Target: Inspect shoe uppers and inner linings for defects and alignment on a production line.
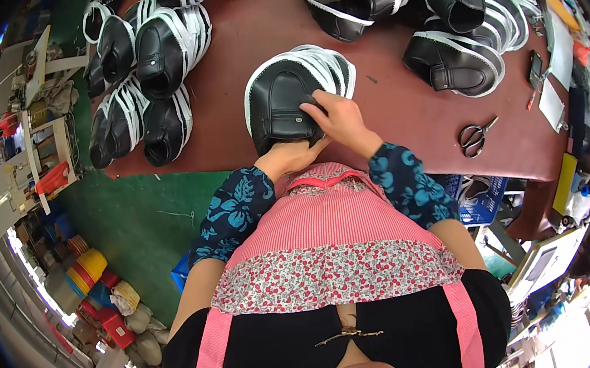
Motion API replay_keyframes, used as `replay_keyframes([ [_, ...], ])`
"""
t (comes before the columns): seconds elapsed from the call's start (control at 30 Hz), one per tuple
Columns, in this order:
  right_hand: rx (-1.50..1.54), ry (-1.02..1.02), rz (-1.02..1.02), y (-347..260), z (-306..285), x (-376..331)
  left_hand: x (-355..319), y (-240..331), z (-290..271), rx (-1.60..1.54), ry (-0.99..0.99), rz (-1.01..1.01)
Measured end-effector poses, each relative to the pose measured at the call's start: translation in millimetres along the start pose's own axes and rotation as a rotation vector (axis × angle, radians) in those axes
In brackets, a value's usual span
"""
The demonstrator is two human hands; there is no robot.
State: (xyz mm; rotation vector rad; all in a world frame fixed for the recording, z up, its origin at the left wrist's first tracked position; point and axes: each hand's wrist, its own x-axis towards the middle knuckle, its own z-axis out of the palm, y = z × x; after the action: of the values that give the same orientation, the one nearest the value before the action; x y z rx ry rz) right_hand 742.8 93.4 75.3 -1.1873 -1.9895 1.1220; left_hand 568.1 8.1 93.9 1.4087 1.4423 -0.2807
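At the near edge of the table (404,126), in front of the wearer, a nested stack of black shoe uppers (279,99) with white edging is set, toes pointing away, presumably so the heel end can be reached easily. The right hand (338,116) is narrowed, thumb and fingers closed at the side of the front upper, by its strap. The left hand (288,157) is placed at the heel end, likely as a support; its fingers are partly hidden, so its grip cannot be told. More uppers are nested in left-hand piles (163,54) and right-hand piles (466,69), probably to save space. Black-handled scissors (473,140) are laid to the right, apart from the stack, seemingly within reach.
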Motion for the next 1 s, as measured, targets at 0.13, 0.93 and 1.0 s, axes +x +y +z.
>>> replay_keyframes([
  [0.13, -0.24, 0.084, 0.112, 54.0, 14.5, 36.1, 7.6, -0.5, -1.5, 0.116, 0.004, 0.058],
  [0.93, -0.129, -0.01, -0.002, 10.9, 3.9, 34.8, -26.2, -3.5, 9.4, -0.049, 0.31, 0.191],
  [1.0, -0.238, -0.027, 0.003, 20.8, 22.3, 58.0, -27.6, -3.8, 10.3, -0.044, 0.247, 0.152],
])
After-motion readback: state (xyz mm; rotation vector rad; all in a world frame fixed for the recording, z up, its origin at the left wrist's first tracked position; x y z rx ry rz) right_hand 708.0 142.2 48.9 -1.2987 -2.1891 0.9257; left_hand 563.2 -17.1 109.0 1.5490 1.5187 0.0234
